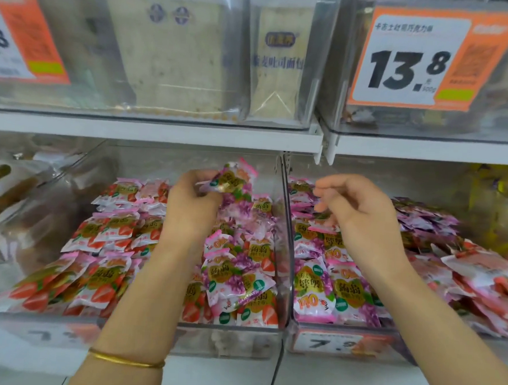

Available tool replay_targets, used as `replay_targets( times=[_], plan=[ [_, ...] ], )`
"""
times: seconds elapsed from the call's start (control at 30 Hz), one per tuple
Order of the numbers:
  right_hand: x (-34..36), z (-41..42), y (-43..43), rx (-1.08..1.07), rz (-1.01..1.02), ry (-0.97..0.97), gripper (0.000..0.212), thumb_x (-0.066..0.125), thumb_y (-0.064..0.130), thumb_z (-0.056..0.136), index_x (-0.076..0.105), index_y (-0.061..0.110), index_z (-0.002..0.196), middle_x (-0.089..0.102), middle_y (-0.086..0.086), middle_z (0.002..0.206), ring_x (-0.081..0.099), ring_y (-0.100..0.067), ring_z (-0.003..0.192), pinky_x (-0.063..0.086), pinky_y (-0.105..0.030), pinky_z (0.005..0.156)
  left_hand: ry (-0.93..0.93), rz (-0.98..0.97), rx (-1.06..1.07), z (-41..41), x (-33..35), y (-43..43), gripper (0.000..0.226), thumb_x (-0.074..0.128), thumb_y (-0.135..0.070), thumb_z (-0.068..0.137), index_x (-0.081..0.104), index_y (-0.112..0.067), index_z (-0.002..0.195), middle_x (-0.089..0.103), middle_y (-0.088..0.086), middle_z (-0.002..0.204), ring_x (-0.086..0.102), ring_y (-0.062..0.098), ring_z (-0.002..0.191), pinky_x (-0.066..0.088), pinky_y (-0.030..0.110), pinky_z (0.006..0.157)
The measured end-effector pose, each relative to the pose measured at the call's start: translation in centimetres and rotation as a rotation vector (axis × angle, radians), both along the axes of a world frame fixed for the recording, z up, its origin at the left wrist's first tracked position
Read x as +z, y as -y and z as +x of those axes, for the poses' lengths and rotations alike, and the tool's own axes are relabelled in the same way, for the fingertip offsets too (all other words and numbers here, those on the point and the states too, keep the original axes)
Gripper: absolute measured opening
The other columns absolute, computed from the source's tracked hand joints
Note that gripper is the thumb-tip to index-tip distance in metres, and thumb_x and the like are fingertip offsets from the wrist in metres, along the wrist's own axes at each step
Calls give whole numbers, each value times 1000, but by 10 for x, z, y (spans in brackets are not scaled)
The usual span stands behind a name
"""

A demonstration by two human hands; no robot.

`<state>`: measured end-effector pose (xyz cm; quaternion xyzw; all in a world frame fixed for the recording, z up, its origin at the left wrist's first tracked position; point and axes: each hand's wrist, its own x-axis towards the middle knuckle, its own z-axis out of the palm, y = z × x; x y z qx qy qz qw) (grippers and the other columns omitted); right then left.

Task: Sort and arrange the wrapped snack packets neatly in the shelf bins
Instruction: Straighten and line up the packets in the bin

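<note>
Just above the bin (232,331), left hand (190,209) grips a purple packet (232,179); right hand (361,222) hangs loose.

Your left hand (191,206) pinches a purple-and-pink wrapped snack packet (232,179) above the left clear plastic bin (237,340). Your right hand (361,219) hovers, fingers curled and blurred, over the right clear plastic bin (322,327) of similar packets.

Orange price tag (433,60), bagged bread loaves (177,56)
</note>
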<state>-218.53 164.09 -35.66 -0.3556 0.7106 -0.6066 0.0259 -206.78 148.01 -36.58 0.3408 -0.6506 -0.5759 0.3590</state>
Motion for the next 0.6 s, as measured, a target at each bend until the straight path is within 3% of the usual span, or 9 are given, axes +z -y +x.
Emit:
replay_targets(
  times=[0.07, 0.1, 0.17, 0.27, 0.33, 0.43, 0.53, 0.6],
  plan=[
    [7, 8, 1, 54, -38, 76, 21, 49, 7, 93, 62, 24, 95, 66, -2, 87, 61, -4, 64, 52, -20, 57, -178, 244, -124, 6, 8, -9, 32, 50, 9, 88, 54, -8, 116, 61, 19, 112, 65, 24, 83, 56, 33, 80],
    [9, 11, 2, 81, -30, 118, 17, 50, 10, 94, 61, 22, 99, 67, -5, 87, 62, -11, 65, 53, -26, 58, -240, 318, -187, 7, 12, -15, 32, 50, 11, 88, 54, -6, 115, 60, 21, 114, 67, 22, 84, 57, 34, 82],
    [11, 16, 5, 160, 36, 217, 15, 52, 21, 94, 59, 18, 107, 68, -6, 87, 62, -20, 68, 52, -35, 60, -305, 399, -284, 7, 18, -28, 33, 49, 14, 87, 53, -2, 116, 62, 21, 110, 69, 18, 78, 59, 28, 73],
    [9, 19, 10, 256, 59, 400, 21, 55, 28, 92, 65, 13, 102, 71, -8, 97, 67, -23, 78, 55, -41, 69, -304, 407, -420, 3, 19, -46, 32, 50, 14, 85, 55, -2, 113, 64, 18, 102, 69, 17, 75, 58, 24, 66],
    [9, 17, 10, 248, 36, 450, 18, 56, 25, 92, 69, 13, 97, 73, -8, 96, 71, -22, 81, 57, -39, 76, -267, 346, -479, 2, 18, -48, 31, 55, 10, 84, 59, -6, 110, 66, 13, 99, 69, 14, 76, 56, 22, 68],
    [8, 8, 8, 190, -44, 569, 13, 59, 18, 89, 68, 10, 93, 75, -4, 83, 71, -16, 73, 55, -35, 73, -176, 186, -458, 1, 14, -36, 24, 60, -5, 86, 65, -19, 106, 71, 1, 95, 67, 8, 86, 54, 23, 80],
    [7, -3, 4, 93, -129, 699, 3, 63, 13, 87, 65, 13, 89, 74, 1, 75, 68, -11, 66, 53, -36, 75, 55, -121, -235, -6, 5, -9, 26, 60, -15, 90, 64, -24, 114, 67, -8, 104, 61, -2, 91, 51, 17, 80],
    [5, -8, 3, 75, -139, 741, 9, 64, 13, 86, 64, 11, 94, 74, 1, 75, 68, -11, 66, 54, -36, 74, 260, -318, -242, -20, -6, 4, 35, 57, -14, 91, 57, -23, 125, 59, -1, 119, 59, 7, 99, 49, 23, 84]
  ],
)
